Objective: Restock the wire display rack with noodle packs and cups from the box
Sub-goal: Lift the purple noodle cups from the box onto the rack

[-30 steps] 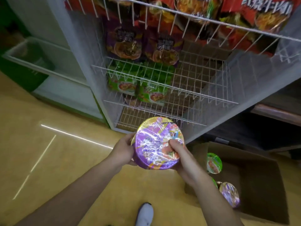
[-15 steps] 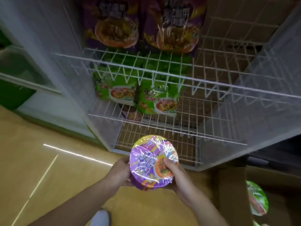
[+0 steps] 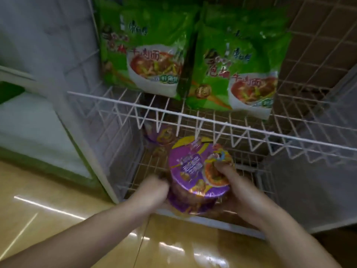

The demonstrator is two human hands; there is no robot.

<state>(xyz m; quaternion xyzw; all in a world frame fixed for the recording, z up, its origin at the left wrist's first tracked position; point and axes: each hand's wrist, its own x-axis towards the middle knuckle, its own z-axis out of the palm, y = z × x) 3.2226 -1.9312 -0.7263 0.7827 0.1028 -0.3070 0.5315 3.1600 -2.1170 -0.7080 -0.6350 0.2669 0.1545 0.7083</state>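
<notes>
Noodle cup (image 3: 193,171) upright, lid upward

A purple noodle cup (image 3: 200,171) tilts lid-up at the bottom shelf of the wire rack (image 3: 193,115), under two green packs (image 3: 146,60) (image 3: 239,74).

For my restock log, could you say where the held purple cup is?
Low centre in the head view: the left hand and right hand grip the purple noodle cup over the bottom shelf, in front of a second purple cup.
</notes>
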